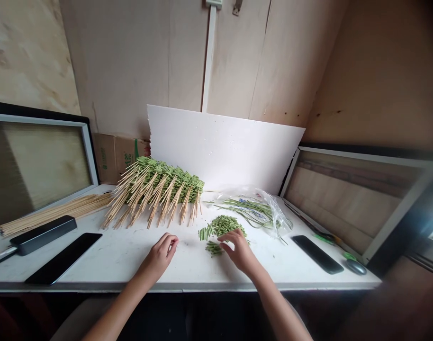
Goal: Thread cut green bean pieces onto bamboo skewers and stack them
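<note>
My left hand [161, 255] is over the white table with its fingers curled against the thumb; whatever the pinch may hold is hidden. Thumb and forefinger apart, my right hand [240, 251] reaches over the near side of a pile of short cut green bean pieces [226, 223] and partly covers it. A short row of pieces [205, 232] lies side by side left of the pile, and a small cluster [213, 248] lies by my right fingertips. Behind my left hand, green pieces threaded on wooden skewers [166, 182] are stacked high, bare ends toward me.
Loose wooden skewers [60, 211] lie at left, near a black box [46, 234] and a dark flat slab [64, 258]. Long green beans [247, 207] lie in a clear plastic bag [273, 210]. A phone [318, 254] and mouse [356, 266] are at right. A white board [223, 147] stands behind.
</note>
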The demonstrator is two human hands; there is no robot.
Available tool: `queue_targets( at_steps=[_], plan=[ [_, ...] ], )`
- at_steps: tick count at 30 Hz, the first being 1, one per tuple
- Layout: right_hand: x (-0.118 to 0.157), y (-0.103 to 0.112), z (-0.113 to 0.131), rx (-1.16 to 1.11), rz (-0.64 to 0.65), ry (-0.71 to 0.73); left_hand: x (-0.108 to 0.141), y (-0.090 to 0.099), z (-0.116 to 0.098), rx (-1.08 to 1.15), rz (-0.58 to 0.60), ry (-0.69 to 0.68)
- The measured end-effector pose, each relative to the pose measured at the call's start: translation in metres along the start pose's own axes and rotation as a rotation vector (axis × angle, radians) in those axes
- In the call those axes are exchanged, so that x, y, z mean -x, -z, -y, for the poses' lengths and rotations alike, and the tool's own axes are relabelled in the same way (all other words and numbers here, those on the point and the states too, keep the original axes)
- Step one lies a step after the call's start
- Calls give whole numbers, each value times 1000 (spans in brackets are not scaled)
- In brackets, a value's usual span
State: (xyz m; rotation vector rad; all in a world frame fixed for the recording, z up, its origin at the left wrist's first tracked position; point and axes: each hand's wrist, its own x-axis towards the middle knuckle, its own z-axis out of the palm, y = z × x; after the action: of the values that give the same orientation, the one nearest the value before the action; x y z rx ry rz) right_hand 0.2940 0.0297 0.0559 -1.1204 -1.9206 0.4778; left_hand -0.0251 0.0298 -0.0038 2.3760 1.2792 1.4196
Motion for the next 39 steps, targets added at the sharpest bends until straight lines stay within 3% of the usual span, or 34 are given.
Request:
queue_targets(
  at_steps=[7,13,16,19,21,24,33,39],
  plan=[
    [3,-14,-3,276,27,94,0,-1,-1,-29,3,1],
    [3,-19,-13,265,-65,121,0,1,-3,-26,22,6],
    [1,-21,-18,90,-201,25,0,2,-5,-15,36,-1],
    [-2,-25,-20,-284,-323,-213,-1,2,-6,2,39,-15],
    [-2,-28,-19,-530,-339,-340,-1,2,-6,8,37,-20],
    [-2,-30,-16,-752,-308,-420,-1,2,-7,6,28,-29],
    [-2,-26,-7,-1008,-186,-464,-2,6,-11,16,33,-24],
    [-2,-22,0,-984,-152,-456,-2,6,-10,26,56,-15]
  ],
)
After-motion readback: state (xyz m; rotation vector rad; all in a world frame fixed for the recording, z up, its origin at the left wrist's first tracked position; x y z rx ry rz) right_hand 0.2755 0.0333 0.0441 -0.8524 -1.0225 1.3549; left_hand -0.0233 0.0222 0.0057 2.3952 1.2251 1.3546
